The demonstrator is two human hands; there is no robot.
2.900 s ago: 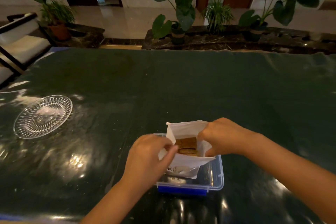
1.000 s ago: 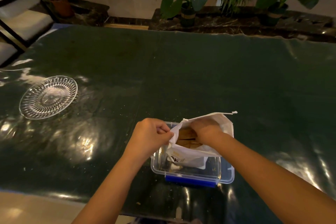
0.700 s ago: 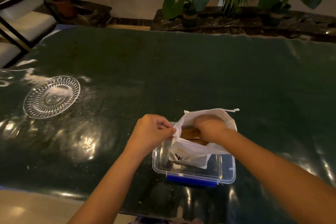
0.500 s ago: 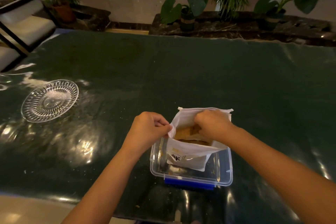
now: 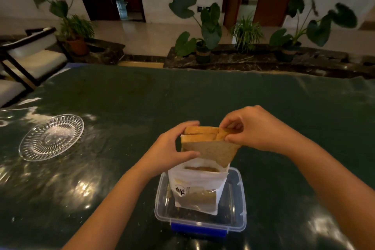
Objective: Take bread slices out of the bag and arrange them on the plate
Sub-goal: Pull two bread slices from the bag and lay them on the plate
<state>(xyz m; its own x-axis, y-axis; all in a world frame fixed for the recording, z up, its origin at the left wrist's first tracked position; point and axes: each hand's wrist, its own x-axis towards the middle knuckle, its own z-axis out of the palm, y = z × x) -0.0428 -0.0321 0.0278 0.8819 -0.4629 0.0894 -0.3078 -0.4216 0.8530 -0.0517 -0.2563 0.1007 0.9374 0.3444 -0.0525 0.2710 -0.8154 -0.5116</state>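
Brown bread slices [image 5: 207, 148], two or three pressed together, hang just above the mouth of the white bag [image 5: 197, 185]. My left hand [image 5: 172, 148] grips their left edge and my right hand [image 5: 251, 128] pinches their top right corner. The bag stands upright inside a clear plastic box [image 5: 237, 219] with a blue clip, and more bread shows in its mouth and through its clear window. The cut-glass plate [image 5: 51, 137] lies empty on the dark green table, far to the left of both hands.
The dark green glossy table [image 5: 203, 95] stretches wide around the box. A chair [image 5: 30, 55] stands beyond the table's far left corner. Potted plants [image 5: 205, 32] line a ledge behind the far edge.
My right hand, which was inside the bag, has lifted the bread slices up out of it. My left hand let go of the bag's rim and took the slices' left edge.
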